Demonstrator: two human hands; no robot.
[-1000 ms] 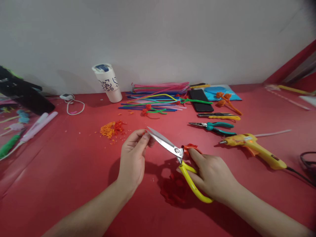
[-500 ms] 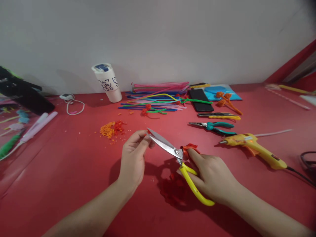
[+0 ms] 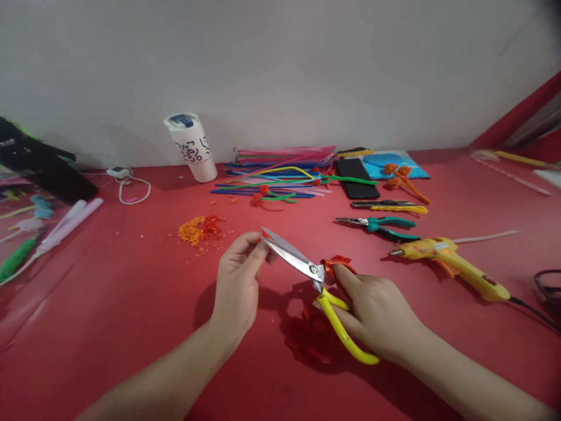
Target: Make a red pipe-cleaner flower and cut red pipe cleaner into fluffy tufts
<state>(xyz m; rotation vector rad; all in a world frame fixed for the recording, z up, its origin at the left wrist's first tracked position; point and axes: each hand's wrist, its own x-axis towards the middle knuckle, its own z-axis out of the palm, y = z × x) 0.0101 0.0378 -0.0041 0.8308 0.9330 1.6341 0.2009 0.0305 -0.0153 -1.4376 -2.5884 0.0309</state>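
Observation:
My right hand [image 3: 377, 313] is closed on yellow-handled scissors [image 3: 335, 318], whose blades point up and left, slightly apart. One handle and a red-orange fuzzy piece [image 3: 337, 264] show by its forefinger. My left hand [image 3: 239, 278] is closed in a pinch at the blade tips. Between its fingertips and the blades is a small red piece [image 3: 265, 234], mostly hidden. Below the scissors, in shadow, lies a heap of red pieces [image 3: 307, 339] on the red table [image 3: 153, 327].
Orange and red clippings [image 3: 193, 230] lie beyond my left hand. Farther back are a white tumbler [image 3: 193, 149], pipe cleaners [image 3: 280, 169] and a phone [image 3: 357, 178]. To the right lie pliers [image 3: 379, 225], a utility knife [image 3: 388, 204] and a yellow glue gun [image 3: 456, 266].
The scissors and both hands have barely shifted. A little more of the red piece shows at the blade tips.

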